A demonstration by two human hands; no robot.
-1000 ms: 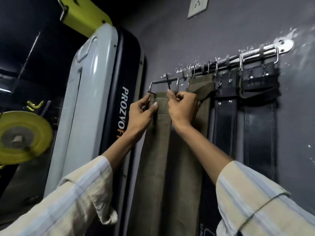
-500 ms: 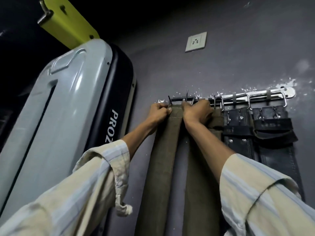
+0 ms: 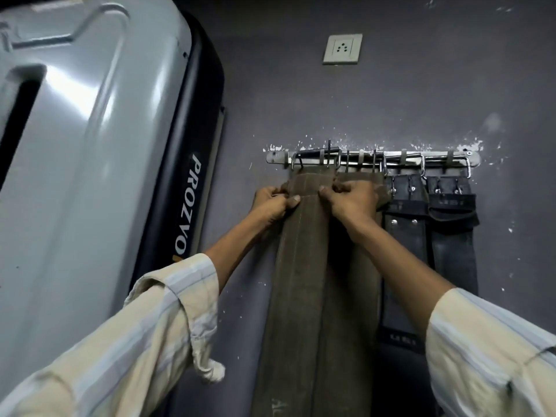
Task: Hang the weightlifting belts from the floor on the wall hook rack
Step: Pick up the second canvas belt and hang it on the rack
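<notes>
A metal hook rack (image 3: 433, 159) runs along the grey wall. At its left end hangs an olive-brown belt (image 3: 296, 266), its top edge looped under the leftmost hooks. My left hand (image 3: 272, 201) grips the belt's left edge just below the rack, thumb on the front. My right hand (image 3: 350, 198) pinches the belt's right edge at the same height. A second olive belt (image 3: 352, 311) hangs right behind and beside it, partly hidden by my right forearm. Two black leather belts (image 3: 403, 254) (image 3: 454, 251) hang further right.
A large grey and black machine cover marked PROZVO (image 3: 99, 145) leans close to the wall on the left. A white wall socket (image 3: 342, 49) sits above the rack. The wall to the right of the black belts is bare.
The view has tilted up and closer to the wall. Both hands slid slightly down from the hooks and now hold the olive belt's edges just below the rack.
</notes>
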